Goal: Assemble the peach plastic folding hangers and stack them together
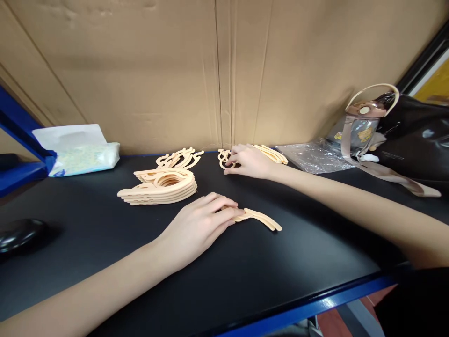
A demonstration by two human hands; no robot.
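Observation:
My left hand rests low over the black table, its fingers closed on a cream plastic hanger piece. Two slim curved arms of this folding hanger stick out to the right; its middle is hidden under the fingertips. Farther back, my right hand reaches over cream hanger hooks with rings, thumb and fingers apart around them. Just behind that hand lies a bundle of curved hanger arms. Left of my hands sits a neat stack of folded cream hangers, with a loose pile of hooked pieces behind it.
A tissue pack lies back left, and a black mouse near the left edge. Clear plastic wrap, a strapped water bottle and a black bag occupy the right. Cardboard walls the back.

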